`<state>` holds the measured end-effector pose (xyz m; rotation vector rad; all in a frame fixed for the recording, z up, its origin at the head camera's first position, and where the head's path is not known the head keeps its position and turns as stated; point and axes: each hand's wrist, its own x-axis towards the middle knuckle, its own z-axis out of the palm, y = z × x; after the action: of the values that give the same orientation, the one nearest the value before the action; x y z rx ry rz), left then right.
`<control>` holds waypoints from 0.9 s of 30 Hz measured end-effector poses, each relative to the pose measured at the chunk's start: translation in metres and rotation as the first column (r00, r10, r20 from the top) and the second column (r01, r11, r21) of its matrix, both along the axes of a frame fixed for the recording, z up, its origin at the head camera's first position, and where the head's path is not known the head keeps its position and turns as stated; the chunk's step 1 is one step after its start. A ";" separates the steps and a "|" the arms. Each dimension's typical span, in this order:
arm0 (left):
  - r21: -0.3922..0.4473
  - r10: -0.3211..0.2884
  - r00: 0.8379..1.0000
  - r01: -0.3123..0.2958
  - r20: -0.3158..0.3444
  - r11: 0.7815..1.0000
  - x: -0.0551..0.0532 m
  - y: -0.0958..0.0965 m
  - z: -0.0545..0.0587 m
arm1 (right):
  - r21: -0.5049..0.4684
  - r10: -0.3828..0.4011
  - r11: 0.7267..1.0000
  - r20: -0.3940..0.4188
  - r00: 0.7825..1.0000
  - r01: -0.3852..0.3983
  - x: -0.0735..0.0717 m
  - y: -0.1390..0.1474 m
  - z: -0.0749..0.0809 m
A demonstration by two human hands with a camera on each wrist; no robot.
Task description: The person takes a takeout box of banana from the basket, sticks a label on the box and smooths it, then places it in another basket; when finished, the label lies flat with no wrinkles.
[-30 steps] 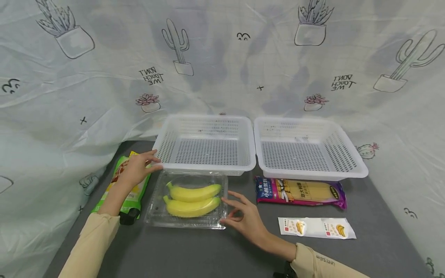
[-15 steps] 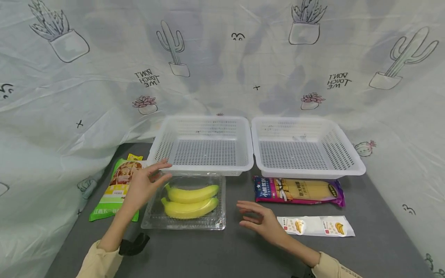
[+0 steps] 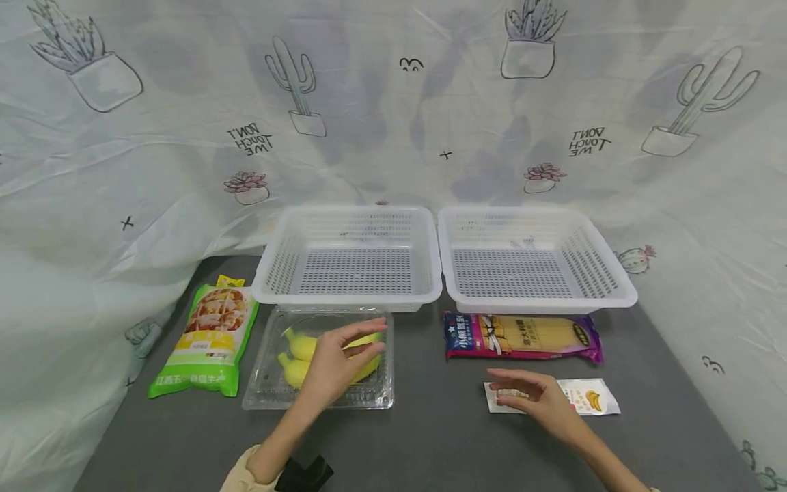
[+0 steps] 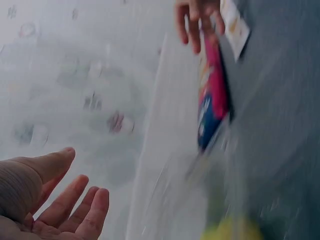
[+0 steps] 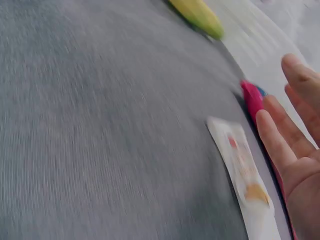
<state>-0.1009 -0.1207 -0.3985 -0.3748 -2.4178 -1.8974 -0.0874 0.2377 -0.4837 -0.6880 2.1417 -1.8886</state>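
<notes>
My left hand [image 3: 335, 362] hovers over a clear plastic box [image 3: 258, 393], fingers loosely bent and holding nothing. Inside the box lie two yellow bananas [image 3: 296, 369], partly hidden by that hand. To the right, my right hand [image 3: 547, 403] is above a white strip [image 3: 605, 400] printed with banana pictures, covering its middle. In the right wrist view the right fingers are spread and apart from the strip [image 5: 245, 175]. A packet of spaghetti [image 3: 529, 335], purple and blue at its ends, lies just behind the strip.
Two white perforated baskets [image 3: 347, 298] [image 3: 544, 304] stand side by side along the back. A green food bag [image 3: 212, 342] lies at the left, with a small yellow packet [image 3: 230, 281] behind it. A printed curtain [image 3: 369, 102] hangs behind the grey table [image 3: 430, 444].
Both hands have left the sides of the clear box. My left hand has moved right over the box; my right hand has moved right to above the white strip.
</notes>
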 end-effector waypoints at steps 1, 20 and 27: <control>0.015 -0.026 1.000 0.026 0.004 1.000 0.000 0.006 -0.002 | 0.000 -0.015 1.000 0.000 1.000 0.015 0.001 0.006 0.000; 0.041 -0.223 0.975 0.222 0.013 0.974 -0.005 0.100 -0.043 | 0.044 -0.142 0.988 -0.057 0.988 0.145 0.009 0.064 -0.008; 0.031 -0.303 0.950 0.302 0.072 0.953 -0.006 0.136 -0.069 | 0.110 -0.248 0.964 0.032 0.968 0.244 0.015 0.067 -0.011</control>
<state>-0.1067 0.0148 -0.4670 -0.7245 -2.5099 -2.0841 -0.0728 0.3050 -0.4946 -0.3677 2.3711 -1.8676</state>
